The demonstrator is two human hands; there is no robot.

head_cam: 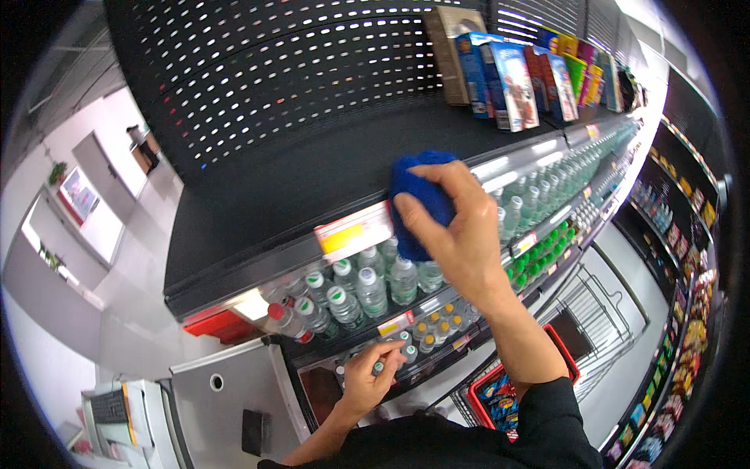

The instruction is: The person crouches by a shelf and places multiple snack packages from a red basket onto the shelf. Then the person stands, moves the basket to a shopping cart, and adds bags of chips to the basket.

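My right hand (463,228) pinches a blue cloth (419,202) between thumb and fingers. It holds the cloth against the front edge of the black top shelf (281,193), just right of a price tag (354,230) with a yellow patch. The cloth hangs down in front of the bottles below. My left hand (375,372) is lower down, fingers half curled, near small bottles with white and green caps (407,349) on a lower shelf. I see nothing held in it. Clear water bottles (372,293) stand on the shelf between the two hands.
Boxed packets (510,82) stand at the top shelf's right part, before a perforated back panel (293,76). A red basket (480,398) with blue snack packs sits in a wire cart at lower right. A grey counter (228,410) adjoins the shelf. A person (143,146) is far left.
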